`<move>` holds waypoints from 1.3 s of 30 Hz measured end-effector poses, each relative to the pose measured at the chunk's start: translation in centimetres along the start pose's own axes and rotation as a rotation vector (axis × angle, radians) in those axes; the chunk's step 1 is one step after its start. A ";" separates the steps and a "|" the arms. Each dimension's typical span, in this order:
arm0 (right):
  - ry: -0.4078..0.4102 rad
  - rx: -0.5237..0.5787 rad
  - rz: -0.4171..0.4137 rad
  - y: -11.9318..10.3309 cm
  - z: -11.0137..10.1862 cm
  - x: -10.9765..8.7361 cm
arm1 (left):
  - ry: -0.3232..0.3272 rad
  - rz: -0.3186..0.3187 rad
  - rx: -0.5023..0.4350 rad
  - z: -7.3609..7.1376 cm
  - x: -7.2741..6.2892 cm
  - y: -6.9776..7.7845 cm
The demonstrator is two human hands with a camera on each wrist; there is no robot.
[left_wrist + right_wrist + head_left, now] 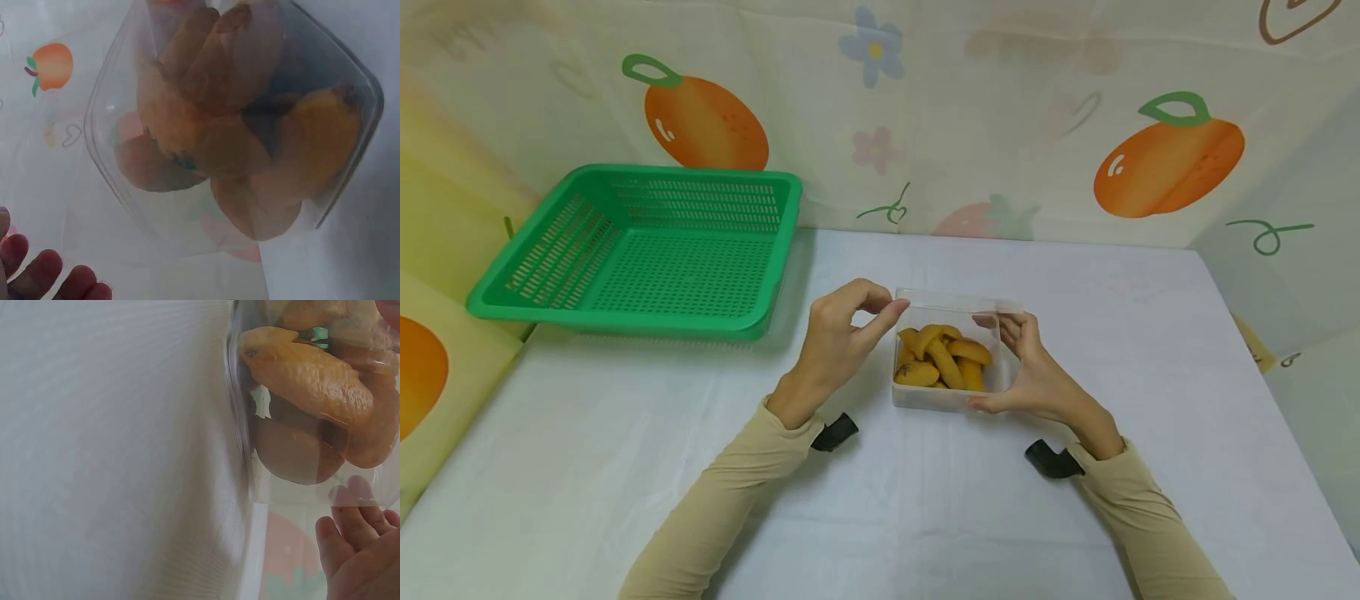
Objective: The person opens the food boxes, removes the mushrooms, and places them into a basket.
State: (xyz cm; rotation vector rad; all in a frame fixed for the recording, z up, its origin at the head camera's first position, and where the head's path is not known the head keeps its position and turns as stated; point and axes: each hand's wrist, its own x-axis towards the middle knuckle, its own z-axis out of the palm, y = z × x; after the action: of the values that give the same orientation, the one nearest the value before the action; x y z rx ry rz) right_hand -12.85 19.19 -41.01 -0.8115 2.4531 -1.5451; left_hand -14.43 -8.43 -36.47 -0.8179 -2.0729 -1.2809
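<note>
A clear plastic box of yellow-brown mushrooms sits on the white table in the head view. Along its back edge runs the box's clear lid, jutting past the right side. My left hand pinches the lid's left corner between thumb and forefinger. My right hand grips the box's right side, thumb at the front edge and fingers behind at the back right. Through the clear walls, mushrooms show in the left wrist view and a mushroom in the right.
A green plastic basket with slotted walls stands at the back left of the table. Behind it hangs a cloth printed with fruit and flowers. Black wrist mounts stick out from both sleeves.
</note>
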 end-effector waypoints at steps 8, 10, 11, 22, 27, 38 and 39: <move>0.009 0.011 -0.040 0.4 0.0 -0.1 | -0.168 -0.116 -0.048 -0.3 0.1 0.2; 0.006 0.011 -0.034 0.5 0.0 -0.2 | -0.223 -0.146 -0.052 -0.3 0.1 0.1; 0.003 0.011 -0.030 0.5 0.0 -0.2 | -0.253 -0.167 -0.053 -0.3 0.0 0.0; -0.005 0.009 -0.023 0.5 0.0 -0.3 | -0.462 -0.282 0.048 -0.2 -0.4 -0.9; -0.011 0.000 -0.009 0.3 -0.1 -0.3 | -0.477 -0.163 0.142 -0.1 -0.5 -0.4; -0.008 -0.038 -0.037 0.4 -0.2 -0.1 | -0.639 -0.137 0.119 0.7 -0.6 0.3; -0.007 -0.039 -0.036 0.4 -0.2 -0.1 | -0.651 -0.141 0.116 0.9 -0.7 0.3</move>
State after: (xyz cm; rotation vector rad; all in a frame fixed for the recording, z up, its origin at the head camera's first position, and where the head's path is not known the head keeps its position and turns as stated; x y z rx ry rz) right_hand -12.97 19.53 -41.27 -0.8713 2.4842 -1.5077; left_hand -13.88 -7.67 -37.12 -1.1643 -2.7226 -1.0312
